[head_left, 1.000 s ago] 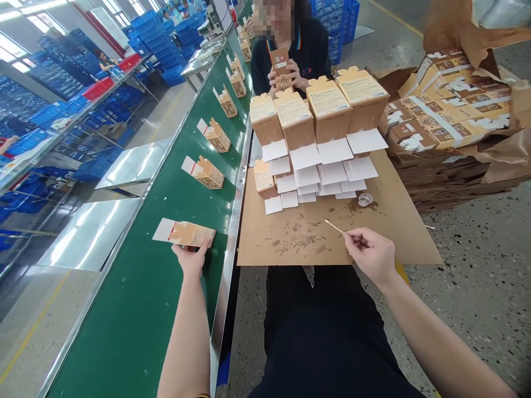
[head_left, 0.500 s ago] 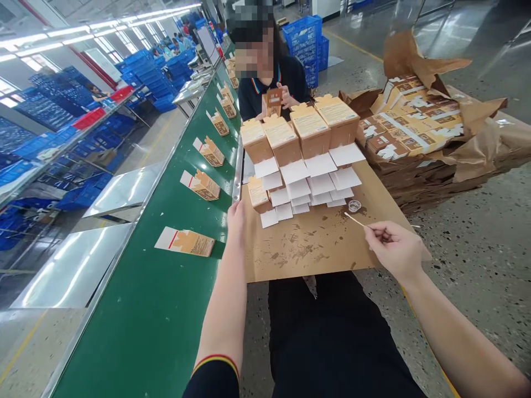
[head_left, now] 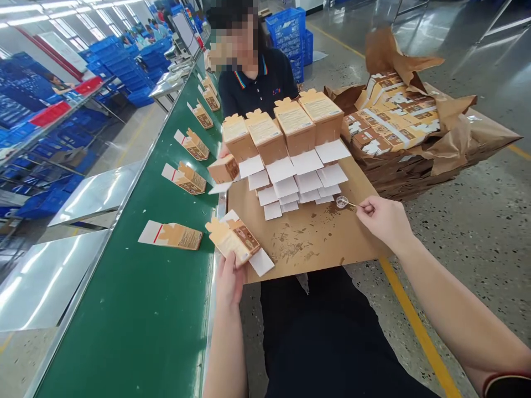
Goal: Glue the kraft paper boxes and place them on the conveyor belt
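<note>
My left hand (head_left: 231, 279) grips a small printed carton (head_left: 237, 240) by its lower left side, tilted over the near left of the board, with a white flap hanging from it. My right hand (head_left: 382, 216) pinches a thin stick (head_left: 352, 205) whose tip is in a small clear cup (head_left: 342, 202) on the brown cardboard (head_left: 307, 249). Stacked cartons (head_left: 296, 130) stand behind, their white flaps (head_left: 286, 188) towards me. Another carton (head_left: 224, 169) is tilted at the left of the stack, with part of a co-worker's hand (head_left: 224, 151) behind it.
To the left runs a green belt (head_left: 166, 298) carrying a row of cartons (head_left: 182, 236). A co-worker (head_left: 257, 77) sits across from me. Brown paper (head_left: 456, 155) wraps a bundle of flat cartons (head_left: 394, 121) at the right. Blue crates (head_left: 286, 33) stand behind.
My left hand has come nearer with a carton in it. The stick's tip has moved into the cup. The small carton at the stack's left has left its place; one is now tilted over the belt's edge.
</note>
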A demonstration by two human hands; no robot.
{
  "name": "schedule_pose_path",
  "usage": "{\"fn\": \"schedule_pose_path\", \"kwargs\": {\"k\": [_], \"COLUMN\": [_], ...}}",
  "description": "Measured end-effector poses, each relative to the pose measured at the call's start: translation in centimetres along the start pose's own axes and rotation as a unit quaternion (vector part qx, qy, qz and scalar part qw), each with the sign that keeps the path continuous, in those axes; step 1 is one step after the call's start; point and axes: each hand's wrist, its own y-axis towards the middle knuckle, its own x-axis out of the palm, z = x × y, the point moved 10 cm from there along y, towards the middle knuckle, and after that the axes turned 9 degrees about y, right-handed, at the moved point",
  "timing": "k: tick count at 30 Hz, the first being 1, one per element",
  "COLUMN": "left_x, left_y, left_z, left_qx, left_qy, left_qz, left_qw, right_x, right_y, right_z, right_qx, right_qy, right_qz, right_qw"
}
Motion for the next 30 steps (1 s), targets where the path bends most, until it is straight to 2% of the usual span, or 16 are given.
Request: {"fn": "schedule_pose_path", "kwargs": {"k": [2, 4, 8, 13, 15, 17, 19, 22, 25, 28, 30], "left_x": [-0.8, -1.0, -1.1, 1.0, 1.6, 2.2, 2.8, 3.2, 3.1, 3.3, 3.3], "left_y": [-2.6, -4.0, -3.8, -1.6, -0.8, -0.2, 0.2, 0.3, 0.1, 0.0, -0.1], "left_z": [-1.2, -1.7, -0.9, -1.3, -1.3, -1.4, -1.4, -1.4, -1.4, -1.7, -2.0], "left_qx": [-0.018, -0.02, 0.034, 0.055, 0.065, 0.066, 0.062, 0.056, 0.055, 0.053, 0.049], "left_qy": [-0.005, 0.006, 0.015, 0.016, 0.013, 0.016, 0.022, 0.029, 0.032, 0.038, 0.037], "left_qz": [-0.025, -0.04, -0.005, -0.02, -0.011, -0.011, -0.016, -0.012, 0.003, 0.007, 0.012], "left_qw": [1.0, 0.999, 0.999, 0.998, 0.998, 0.998, 0.998, 0.998, 0.998, 0.998, 0.998], "right_x": [0.9, 1.8, 2.7, 0.6, -0.4, -0.1, 2.4, 8.7, 13.6, 16.6, 17.4], "right_y": [0.9, 1.6, 2.4, 1.7, 0.4, -1.7, -4.3, -8.8, -11.7, -12.9, -13.2], "right_z": [-0.2, -0.3, 0.4, 0.0, -0.8, -2.3, -4.6, -8.7, -10.9, -11.6, -11.8], "right_qx": [-0.01, -0.013, 0.001, -0.049, -0.054, -0.056, -0.069, -0.102, -0.117, -0.127, -0.139], "right_qy": [-0.026, -0.05, -0.071, -0.016, 0.009, 0.049, 0.112, 0.208, 0.227, 0.216, 0.204], "right_qz": [-0.035, -0.068, -0.098, -0.029, 0.009, 0.016, -0.03, -0.15, -0.191, -0.225, -0.242], "right_qw": [0.999, 0.996, 0.993, 0.998, 0.998, 0.997, 0.991, 0.961, 0.948, 0.942, 0.938]}}
